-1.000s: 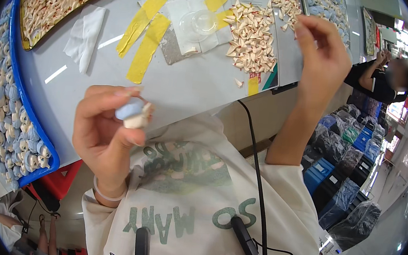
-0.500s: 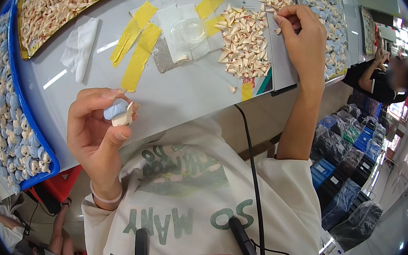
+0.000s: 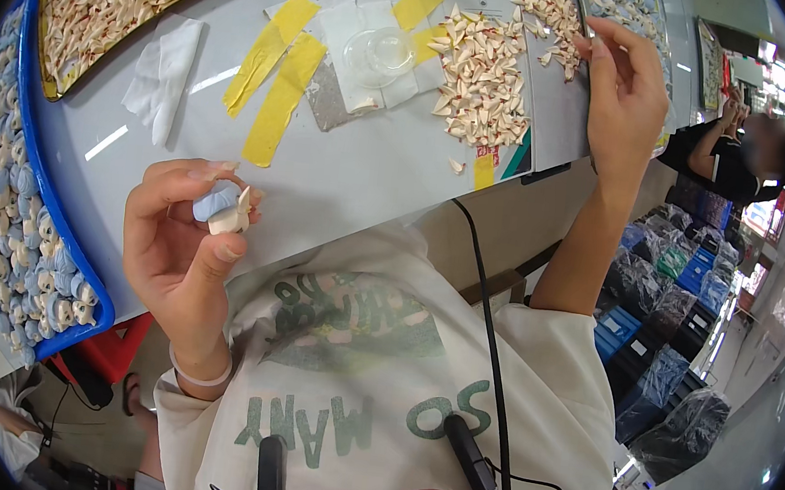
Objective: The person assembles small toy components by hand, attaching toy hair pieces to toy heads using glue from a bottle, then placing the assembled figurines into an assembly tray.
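Observation:
My left hand [image 3: 173, 236] pinches a small figurine head [image 3: 226, 208] between thumb and fingertips, above the table's near edge. The piece has a light blue rounded cap, a cream lower part and a pointed cream bit sticking up. Farther right, my right hand [image 3: 630, 93] is over a grey board, beside a small heap of pointed cream pieces [image 3: 555, 18]. Its thumb and fingers are drawn together; whatever they may hold is hidden. To that hand's left lies a larger pile of similar pointed pieces [image 3: 486, 83] with reddish ends.
A blue tray [image 3: 103, 318] of blue-and-cream heads stands at left. Behind it, a yellow-edged tray [image 3: 57, 87] holds many pointed pieces. Yellow tape [image 3: 285, 105], a white cloth [image 3: 161, 77] and a clear round dish [image 3: 380, 56] lie mid-table. A person [image 3: 747, 153] sits far right.
My right hand has shifted right, away from the small heap, uncovering more of it. My left hand still holds the figurine head, nearly in place. The view has moved slightly.

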Motion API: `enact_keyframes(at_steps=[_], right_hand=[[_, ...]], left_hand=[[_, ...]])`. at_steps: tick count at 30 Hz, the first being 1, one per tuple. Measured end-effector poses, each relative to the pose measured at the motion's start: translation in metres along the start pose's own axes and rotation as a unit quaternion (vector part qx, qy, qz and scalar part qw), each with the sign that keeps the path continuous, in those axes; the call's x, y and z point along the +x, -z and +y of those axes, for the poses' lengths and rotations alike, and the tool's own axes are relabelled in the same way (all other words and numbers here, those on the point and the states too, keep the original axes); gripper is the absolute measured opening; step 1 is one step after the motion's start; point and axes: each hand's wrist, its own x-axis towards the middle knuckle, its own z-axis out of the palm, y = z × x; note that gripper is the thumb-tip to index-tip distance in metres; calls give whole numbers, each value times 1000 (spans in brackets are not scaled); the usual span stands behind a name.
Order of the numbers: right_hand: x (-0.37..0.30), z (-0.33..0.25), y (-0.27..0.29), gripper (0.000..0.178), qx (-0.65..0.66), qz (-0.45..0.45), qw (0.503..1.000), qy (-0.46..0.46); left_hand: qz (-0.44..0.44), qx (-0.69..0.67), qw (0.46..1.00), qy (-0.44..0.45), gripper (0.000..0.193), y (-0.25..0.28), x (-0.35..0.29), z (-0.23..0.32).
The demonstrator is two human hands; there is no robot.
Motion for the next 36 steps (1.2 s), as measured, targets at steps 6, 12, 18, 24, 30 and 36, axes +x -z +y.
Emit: enact_keyframes(at_steps=[6, 12, 18, 24, 30, 36], right_hand=[[-26, -23, 12, 16, 241, -27, 957, -161], [-48, -29, 4, 16, 384, -42, 906, -171], [-51, -44, -11, 16, 454, -59, 877, -148], [-47, -58, -25, 15, 544, -80, 825, -131], [-51, -75, -25, 18, 594, -105, 779, -174], [-56, -67, -24, 12, 631, -126, 750, -153]], left_hand=[[22, 48, 998, 28, 46, -5, 0, 1], [-18, -40, 999, 32, 41, -3, 2, 2], [-26, -74, 995, 55, 44, -4, -1, 0], [-25, -114, 991, 67, 42, -9, -4, 0], [-59, -144, 985, 74, 39, -13, -4, 0], [-68, -112, 989, 75, 37, -11, -2, 1]])
